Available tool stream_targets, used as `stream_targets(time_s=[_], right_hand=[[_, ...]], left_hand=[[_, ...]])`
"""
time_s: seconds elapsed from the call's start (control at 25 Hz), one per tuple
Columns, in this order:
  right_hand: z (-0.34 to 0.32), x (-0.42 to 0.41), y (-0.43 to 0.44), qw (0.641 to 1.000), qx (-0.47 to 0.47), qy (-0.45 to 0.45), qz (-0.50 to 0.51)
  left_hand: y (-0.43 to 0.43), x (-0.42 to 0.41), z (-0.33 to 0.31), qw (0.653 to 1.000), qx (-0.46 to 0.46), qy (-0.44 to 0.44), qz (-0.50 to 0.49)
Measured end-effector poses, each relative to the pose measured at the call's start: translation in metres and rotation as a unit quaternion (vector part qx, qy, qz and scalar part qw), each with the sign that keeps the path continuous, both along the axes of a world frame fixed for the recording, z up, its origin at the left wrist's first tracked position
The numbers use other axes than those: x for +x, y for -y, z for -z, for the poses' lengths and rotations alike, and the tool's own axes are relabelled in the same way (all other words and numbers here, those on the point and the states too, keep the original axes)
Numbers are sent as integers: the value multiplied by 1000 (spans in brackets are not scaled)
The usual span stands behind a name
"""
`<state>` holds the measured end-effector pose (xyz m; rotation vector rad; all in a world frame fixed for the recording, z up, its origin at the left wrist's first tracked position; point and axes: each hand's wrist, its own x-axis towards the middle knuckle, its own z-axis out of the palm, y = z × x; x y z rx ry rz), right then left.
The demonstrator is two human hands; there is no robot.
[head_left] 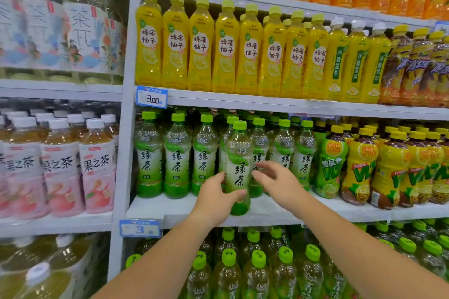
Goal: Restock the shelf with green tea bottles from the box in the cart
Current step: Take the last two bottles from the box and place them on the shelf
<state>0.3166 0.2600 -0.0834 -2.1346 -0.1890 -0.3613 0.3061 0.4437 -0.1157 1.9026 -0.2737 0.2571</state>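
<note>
One white shelf point(170, 211), carrying a row of green tea bottles point(177, 157) toward its back. One green tea bottle point(239, 167), upright at the front edge before that row. Your left grip point(215, 199) wraps its lower half; your right grip point(277, 182) is loosely spread just beside it.

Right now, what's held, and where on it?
Left hand grips the green tea bottle by its lower body; right hand is open beside it, holding nothing.

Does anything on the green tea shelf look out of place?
Only the clear green-capped plastic tea bottle in the left hand: it is ahead of its row, near the white shelf edge. Nothing spilled.
</note>
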Motion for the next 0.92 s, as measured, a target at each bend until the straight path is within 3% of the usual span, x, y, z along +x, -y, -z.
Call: stream_targets(time_s=[0.16, 0.24, 0.44, 0.76, 0.92], right_hand=[[-16, -16, -57, 983, 141, -75, -95], [-16, -18, -81, 975, 157, -86, -132], [-18, -18, -154, 972, 147, -39, -182], [-7, -4, -221, 981, 79, 8, -176], [0, 0, -220, 987, 45, 32, -150]], left_hand=[[-30, -12, -3, 1000, 16, 12, -10], [-57, -18, -1, 998, 37, 31, -26], [-123, -31, -5, 994, 27, 60, -87], [-172, -30, 9, 979, 22, 73, -190], [-165, -30, 13, 959, 105, 111, -238]])
